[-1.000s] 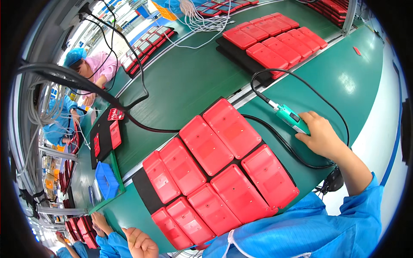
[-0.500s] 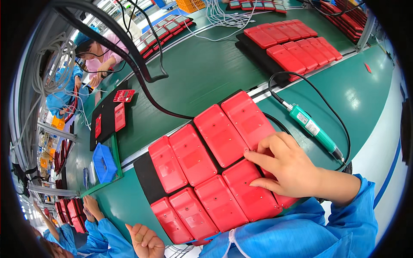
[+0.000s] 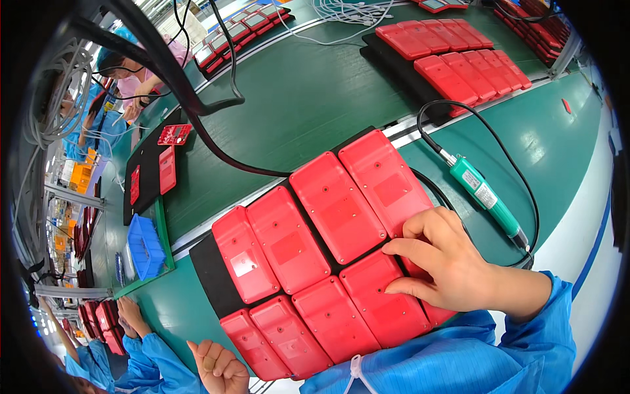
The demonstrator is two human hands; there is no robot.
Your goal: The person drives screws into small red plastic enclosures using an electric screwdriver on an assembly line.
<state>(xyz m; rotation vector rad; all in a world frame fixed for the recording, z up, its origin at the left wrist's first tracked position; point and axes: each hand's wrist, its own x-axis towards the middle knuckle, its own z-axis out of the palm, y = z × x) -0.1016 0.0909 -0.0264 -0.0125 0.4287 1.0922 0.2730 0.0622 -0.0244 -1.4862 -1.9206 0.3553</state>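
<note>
Red plastic housings [image 3: 338,207] lie in two rows on a black mat [image 3: 213,279], with small holes at their corners and middles. My right hand [image 3: 446,259] hovers over the housings on the right, partly hiding them. Its index fingertip is by the lower right corner of an upper-row housing, and the thumb rests on or just above a lower-row housing [image 3: 384,295]. Finger and thumb are apart, with nothing visible between them. My left hand [image 3: 220,368] is at the lower edge, left of the housings, its fingers curled in; whatever they may hold is hidden.
A green electric screwdriver [image 3: 485,197] with a black cable lies to the right. Further off are another mat of red housings [image 3: 453,72] and a black mat with red parts [image 3: 167,169]. A blue bin [image 3: 146,246] stands left. Black cables hang overhead; co-workers sit on the left.
The whole view has shifted slightly. My right index fingertip has come a little lower and nearer to the thumb. My left hand stays curled in about the same place.
</note>
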